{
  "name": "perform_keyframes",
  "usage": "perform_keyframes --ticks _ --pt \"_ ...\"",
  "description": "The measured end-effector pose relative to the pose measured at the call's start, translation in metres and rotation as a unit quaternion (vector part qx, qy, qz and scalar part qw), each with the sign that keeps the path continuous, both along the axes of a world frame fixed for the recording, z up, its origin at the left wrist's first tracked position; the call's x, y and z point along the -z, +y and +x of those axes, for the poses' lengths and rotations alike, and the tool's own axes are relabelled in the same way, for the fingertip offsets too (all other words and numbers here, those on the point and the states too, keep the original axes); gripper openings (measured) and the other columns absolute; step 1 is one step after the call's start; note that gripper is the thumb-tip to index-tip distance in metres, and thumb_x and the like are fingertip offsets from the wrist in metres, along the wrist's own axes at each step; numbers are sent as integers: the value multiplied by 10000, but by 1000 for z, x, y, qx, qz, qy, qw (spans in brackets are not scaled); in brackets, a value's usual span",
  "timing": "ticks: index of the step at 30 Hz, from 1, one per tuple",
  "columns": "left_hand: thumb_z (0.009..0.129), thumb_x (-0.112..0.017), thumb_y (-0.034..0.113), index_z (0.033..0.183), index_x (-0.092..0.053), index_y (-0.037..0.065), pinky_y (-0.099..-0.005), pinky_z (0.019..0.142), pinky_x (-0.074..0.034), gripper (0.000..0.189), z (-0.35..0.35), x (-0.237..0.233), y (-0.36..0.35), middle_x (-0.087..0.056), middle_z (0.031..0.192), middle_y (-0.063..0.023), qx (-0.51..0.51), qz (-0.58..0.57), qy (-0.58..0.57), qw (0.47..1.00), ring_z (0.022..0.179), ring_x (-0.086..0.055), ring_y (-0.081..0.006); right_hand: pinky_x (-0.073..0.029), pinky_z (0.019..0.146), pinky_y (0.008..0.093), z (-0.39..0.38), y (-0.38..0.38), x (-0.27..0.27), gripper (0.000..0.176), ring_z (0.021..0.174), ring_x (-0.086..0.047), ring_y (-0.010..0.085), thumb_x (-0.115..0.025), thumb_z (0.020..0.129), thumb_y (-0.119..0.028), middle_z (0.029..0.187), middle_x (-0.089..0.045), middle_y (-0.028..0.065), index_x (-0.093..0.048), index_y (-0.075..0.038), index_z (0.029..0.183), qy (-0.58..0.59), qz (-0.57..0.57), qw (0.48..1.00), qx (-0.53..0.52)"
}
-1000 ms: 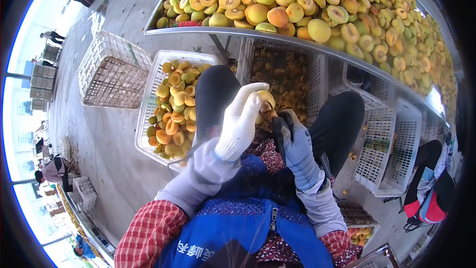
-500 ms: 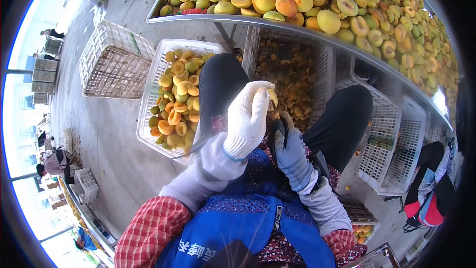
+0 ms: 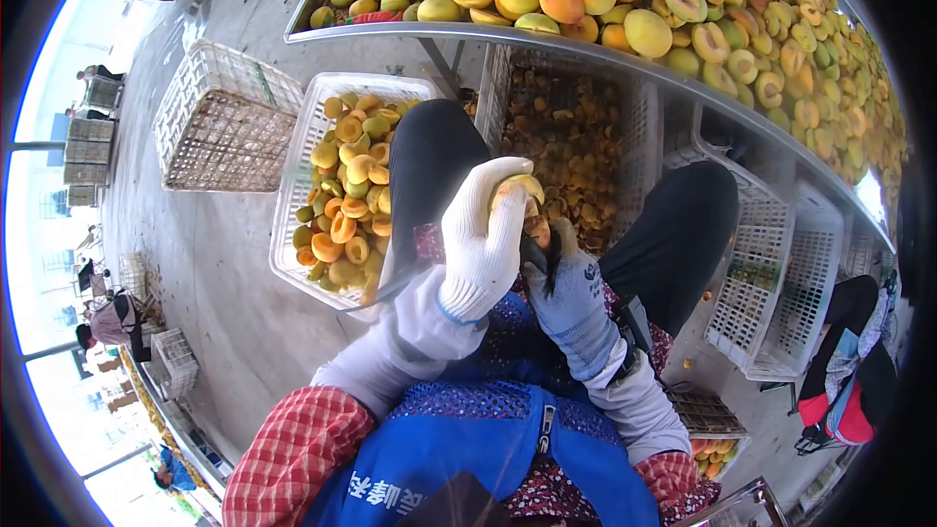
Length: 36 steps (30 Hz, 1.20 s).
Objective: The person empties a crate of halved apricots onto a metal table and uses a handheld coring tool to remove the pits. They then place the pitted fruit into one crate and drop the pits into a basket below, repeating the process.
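My left hand point(image 3: 483, 234), in a white knit glove, is closed round a yellow peach half point(image 3: 528, 185) above my lap. The peach half's edge shows past the fingertips. Close against it on the right, my right hand point(image 3: 569, 288) wears a grey-blue glove with dark fingers. Its fingers are curled, and a small brownish thing shows between the two hands; I cannot make out whether it is a pit or part of a tool. Below, between my knees, a crate point(image 3: 495, 88) holds brown scraps. Left of my knee, a white basket point(image 3: 283, 224) is filled with peach halves point(image 3: 344, 227).
A metal-edged table point(image 3: 449, 29) heaped with peach halves spans the front. An upturned crate point(image 3: 220, 127) stands on the floor at left. White crates point(image 3: 795, 283) are at right, near another person's legs point(image 3: 849, 361). Other people work far left.
My left hand has shifted slightly left, and more of the peach half shows at its fingertips. The right hand has turned a little, exposing the back of its glove.
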<state>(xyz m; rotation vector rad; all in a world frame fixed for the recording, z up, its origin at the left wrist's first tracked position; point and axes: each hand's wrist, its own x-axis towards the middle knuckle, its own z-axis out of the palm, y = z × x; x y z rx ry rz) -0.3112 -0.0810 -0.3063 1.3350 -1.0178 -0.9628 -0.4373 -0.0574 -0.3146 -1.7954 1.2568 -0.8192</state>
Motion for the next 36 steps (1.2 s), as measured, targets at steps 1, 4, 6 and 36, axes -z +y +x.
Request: perform_keyframes --ticks 1,4,6,36 --pt "955 -502 44 1088 -620 -6 -250 732 -486 184 1 -1 0 -652 894 -80 9 16 12 1000 771 -602 -124 -501 619 414 0 -1 1 298 780 -643 386 -605 922 -192 866 -586 203 -511 13 1118 -23 -12 1000 0" --pt "947 -508 45 1069 -629 -2 -252 730 -486 178 3 0 0 -653 879 -77 23 46 25 998 770 -607 -127 -499 615 396 0 3 7 341 766 -649 361 -586 946 -202 854 -594 204 -502 40 1170 -67 -26 997 3" --pt "969 -483 69 1076 -619 -6 -245 686 -490 188 4 0 -3 -639 841 -71 48 47 11 998 732 -594 -116 -499 623 377 -1 7 15 393 761 -652 334 -581 952 -205 861 -607 207 -483 62 1224 -97 -24 995 2" --pt "988 -497 205 975 -631 -47 -265 560 -522 286 15 10 -33 -615 726 -71 273 256 79 924 602 -614 -131 -493 850 249 -13 21 44 452 1015 -588 137 -557 925 -15 1149 -599 127 -435 43 1356 -228 246 942 13"
